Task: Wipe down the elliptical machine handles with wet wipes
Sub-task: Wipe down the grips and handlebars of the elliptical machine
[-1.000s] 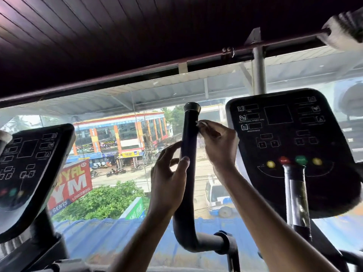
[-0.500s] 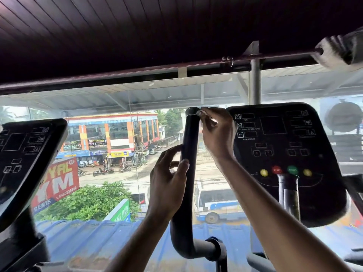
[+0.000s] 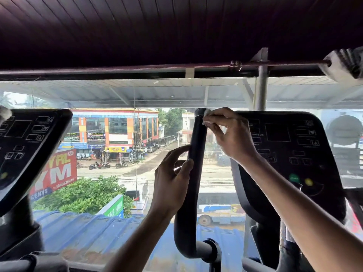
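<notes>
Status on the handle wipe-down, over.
Hands: left hand grips handle mid-shaft; right hand pinches wipe at handle's top. In the way: left hand, below the wipe.

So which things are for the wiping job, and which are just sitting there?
For the job: black handle, held by the left hand; white wipe, pinched by the right hand near the handle's top.
Just there: right console; left console; red sign outside the window.
</notes>
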Demonstrator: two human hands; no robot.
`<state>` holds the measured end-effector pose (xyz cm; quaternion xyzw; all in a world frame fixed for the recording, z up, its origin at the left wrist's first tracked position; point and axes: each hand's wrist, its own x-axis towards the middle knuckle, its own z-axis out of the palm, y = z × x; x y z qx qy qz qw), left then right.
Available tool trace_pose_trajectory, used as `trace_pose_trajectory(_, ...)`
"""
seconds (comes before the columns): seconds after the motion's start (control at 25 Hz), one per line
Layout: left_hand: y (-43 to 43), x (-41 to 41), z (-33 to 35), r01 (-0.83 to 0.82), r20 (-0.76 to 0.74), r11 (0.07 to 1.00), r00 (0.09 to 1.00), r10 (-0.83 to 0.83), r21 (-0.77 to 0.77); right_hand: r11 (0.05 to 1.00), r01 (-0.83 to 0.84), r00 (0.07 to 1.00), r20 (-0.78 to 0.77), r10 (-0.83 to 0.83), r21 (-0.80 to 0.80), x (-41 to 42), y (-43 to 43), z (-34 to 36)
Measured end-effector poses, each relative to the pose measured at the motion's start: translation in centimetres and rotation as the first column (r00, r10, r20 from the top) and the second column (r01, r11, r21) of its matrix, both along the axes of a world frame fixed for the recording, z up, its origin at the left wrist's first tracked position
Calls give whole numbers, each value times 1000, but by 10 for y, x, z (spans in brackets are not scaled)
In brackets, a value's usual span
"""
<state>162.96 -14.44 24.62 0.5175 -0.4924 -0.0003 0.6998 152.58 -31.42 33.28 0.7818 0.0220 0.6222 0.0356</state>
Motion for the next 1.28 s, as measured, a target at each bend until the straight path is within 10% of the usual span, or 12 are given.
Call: trace_pose_trajectory(1.28,14,-10,-1,87,-118,995,990,-81,49,983,182,939,-298,-173,4,-7,38,24)
